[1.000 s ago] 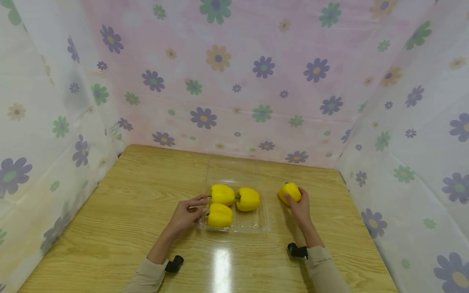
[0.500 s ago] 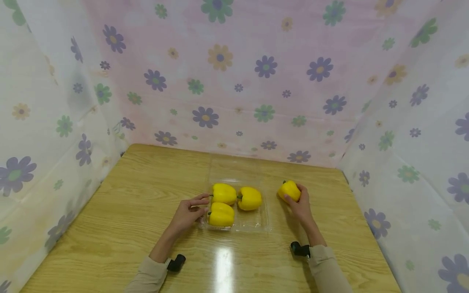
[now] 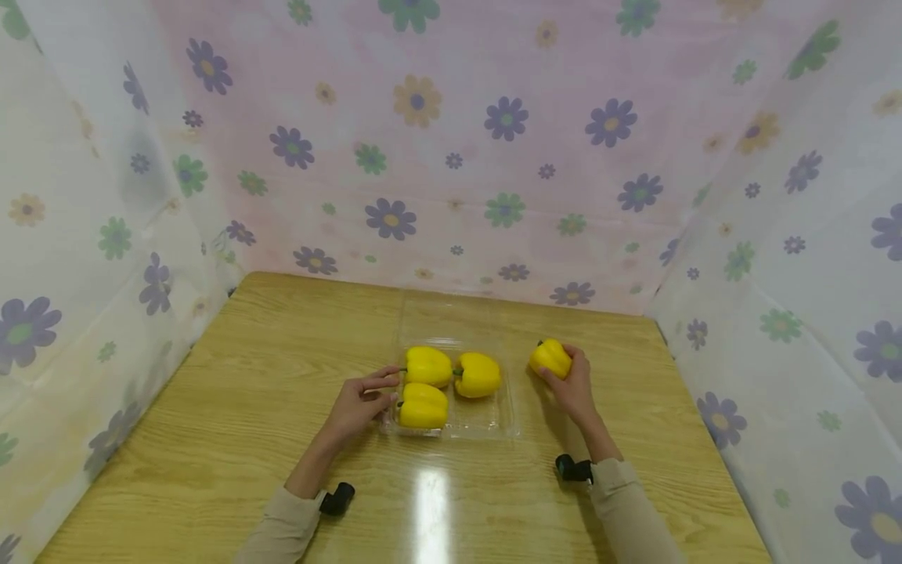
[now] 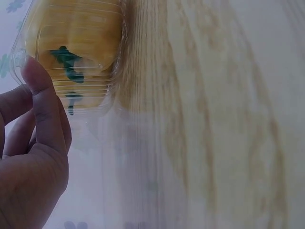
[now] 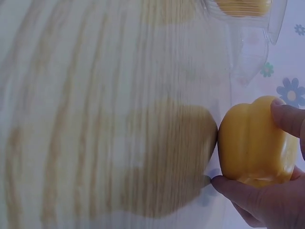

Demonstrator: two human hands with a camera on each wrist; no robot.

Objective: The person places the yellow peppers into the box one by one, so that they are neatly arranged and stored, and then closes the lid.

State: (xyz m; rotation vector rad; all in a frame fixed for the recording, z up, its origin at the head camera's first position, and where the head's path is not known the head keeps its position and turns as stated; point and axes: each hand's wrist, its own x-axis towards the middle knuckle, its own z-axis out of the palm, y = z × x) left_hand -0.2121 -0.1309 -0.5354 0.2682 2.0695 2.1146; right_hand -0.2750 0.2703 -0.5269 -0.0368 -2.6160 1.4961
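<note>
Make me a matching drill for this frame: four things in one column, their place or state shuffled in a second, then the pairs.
Things:
1. left hand
2. right hand
3. clear tray
4. lone pepper

Places or states:
a. holds three yellow peppers, near right corner free
b. outside the tray, to its right
c. fingers on the tray's left edge
d. grips a yellow pepper

Pairs: 1-c, 2-d, 3-a, 4-b
</note>
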